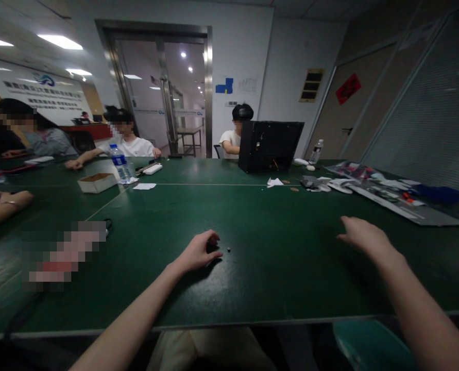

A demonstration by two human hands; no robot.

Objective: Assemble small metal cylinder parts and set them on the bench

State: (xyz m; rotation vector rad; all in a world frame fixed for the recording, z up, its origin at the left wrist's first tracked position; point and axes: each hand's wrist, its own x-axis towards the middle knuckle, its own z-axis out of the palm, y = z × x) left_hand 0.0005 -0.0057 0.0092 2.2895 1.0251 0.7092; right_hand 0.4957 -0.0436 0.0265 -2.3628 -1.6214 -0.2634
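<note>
My left hand (201, 251) rests on the green tabletop (252, 216), its thumb and fingers apart and curved. Just right of its fingertips lies a tiny dark round piece (228, 249), too small to name, and the hand does not touch it. Farther right, my right hand (362, 233) reaches forward over the table with the palm down. Its thumb and forefinger show a little apart at the left, and I see nothing held in it. The remaining right fingers are mostly hidden behind the back of the hand.
A black box-shaped casing (271, 147) stands at the far side before a seated person. Papers and loose parts (391, 190) cover the right. An open carton (97, 183) and a water bottle (120, 164) are at back left. Other people sit around; someone's forearm (5, 208) rests at left.
</note>
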